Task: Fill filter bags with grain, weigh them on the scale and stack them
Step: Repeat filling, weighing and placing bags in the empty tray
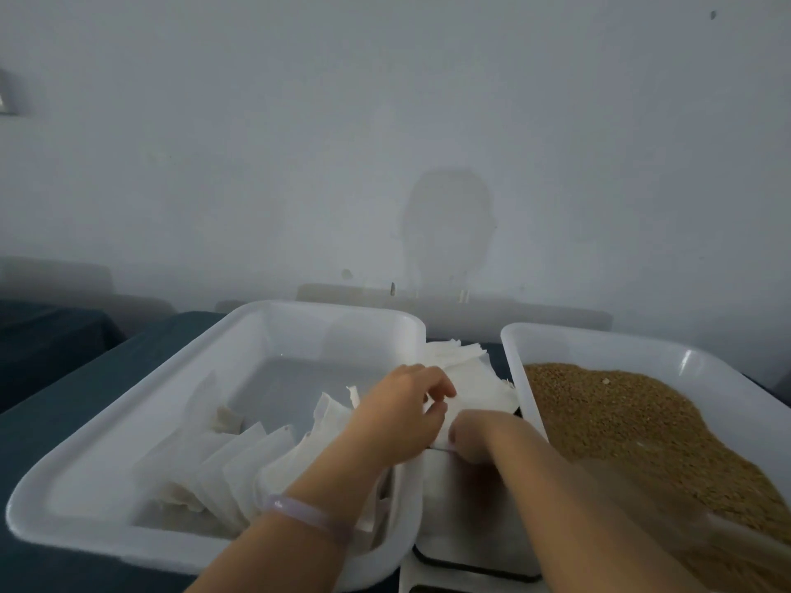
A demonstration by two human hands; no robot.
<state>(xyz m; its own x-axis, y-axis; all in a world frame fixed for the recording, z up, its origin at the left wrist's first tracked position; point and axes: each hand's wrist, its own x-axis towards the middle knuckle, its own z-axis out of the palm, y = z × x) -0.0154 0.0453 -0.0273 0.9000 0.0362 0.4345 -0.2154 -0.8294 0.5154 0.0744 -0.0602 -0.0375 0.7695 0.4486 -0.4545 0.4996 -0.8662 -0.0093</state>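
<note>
A pile of empty white filter bags [466, 370] lies between two white tubs, over the far end of the scale [466, 520]. My left hand [398, 413] pinches the near edge of a bag on that pile. My right hand [483, 434] holds the same bag's edge, fingers curled on it, just above the scale's white platform. The left tub [107, 451] holds a row of filled filter bags [231, 468] leaning on each other along its near side. The right tub [518, 348] is full of brown grain [633, 425].
The tubs and scale sit on a dark teal cloth [141, 357] that covers the table. A pale wall rises right behind the tubs. A bracelet circles my left wrist. The scale's front edge runs off the bottom of the frame.
</note>
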